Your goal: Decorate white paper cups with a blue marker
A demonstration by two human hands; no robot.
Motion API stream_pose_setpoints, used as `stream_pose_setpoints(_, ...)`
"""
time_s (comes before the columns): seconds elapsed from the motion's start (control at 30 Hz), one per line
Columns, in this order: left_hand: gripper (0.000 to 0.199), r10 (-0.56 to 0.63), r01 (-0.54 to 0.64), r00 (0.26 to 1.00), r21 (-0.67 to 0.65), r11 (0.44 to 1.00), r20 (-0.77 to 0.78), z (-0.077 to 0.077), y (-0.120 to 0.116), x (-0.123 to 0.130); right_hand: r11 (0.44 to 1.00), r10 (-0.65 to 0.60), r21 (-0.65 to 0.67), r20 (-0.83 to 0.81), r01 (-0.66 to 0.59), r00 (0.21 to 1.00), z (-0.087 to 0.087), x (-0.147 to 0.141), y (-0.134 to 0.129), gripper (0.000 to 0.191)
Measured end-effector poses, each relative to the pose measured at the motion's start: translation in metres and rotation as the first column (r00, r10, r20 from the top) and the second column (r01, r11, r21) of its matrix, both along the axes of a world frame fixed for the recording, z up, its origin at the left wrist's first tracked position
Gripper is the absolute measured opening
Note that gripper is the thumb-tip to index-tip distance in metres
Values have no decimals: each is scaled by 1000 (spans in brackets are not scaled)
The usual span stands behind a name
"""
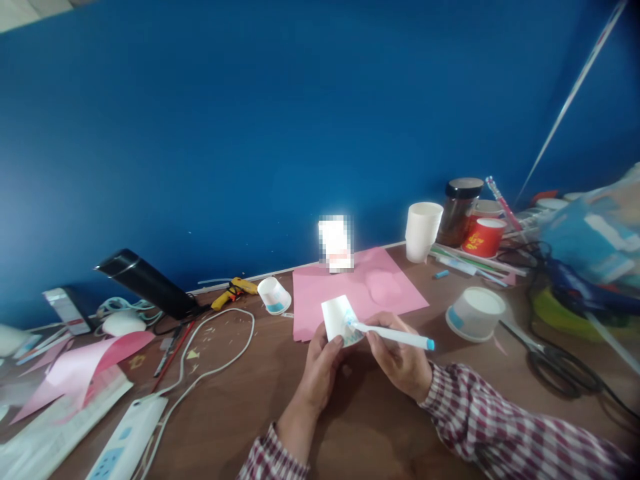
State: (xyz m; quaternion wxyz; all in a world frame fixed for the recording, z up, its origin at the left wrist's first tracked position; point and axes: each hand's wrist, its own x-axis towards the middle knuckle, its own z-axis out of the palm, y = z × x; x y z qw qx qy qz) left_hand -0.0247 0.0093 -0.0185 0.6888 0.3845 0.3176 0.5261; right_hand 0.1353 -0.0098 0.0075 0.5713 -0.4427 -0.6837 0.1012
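My left hand (323, 363) is closed on a small white paper piece (340, 317), its thumb on the lower edge. The piece looks slightly curved and bears pale blue marks low on its right side. My right hand (397, 357) grips a white marker (395, 334) with a light blue end pointing right. The marker's other end meets the marks on the paper. Behind both hands lie pink sheets (310, 287), with a bright pixelated object (337, 243) standing at their back edge.
Right: stacked white cups (423, 233), a white tub (475, 313), black-handled scissors (555, 363), a red cup (483, 238) and a dark jar (457, 210). Left: a small cup (274, 296), a yellow glue gun (234, 292), a white cable, a power strip (127, 440) and a black bottle (147, 281).
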Motion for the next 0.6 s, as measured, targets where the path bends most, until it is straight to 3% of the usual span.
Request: stream_pose_setpoints(0.6,40,-22,22,1000,-1,1000,22,2,-1,-1,1000,-6,18,11,6,1000,2,-1,-1,5)
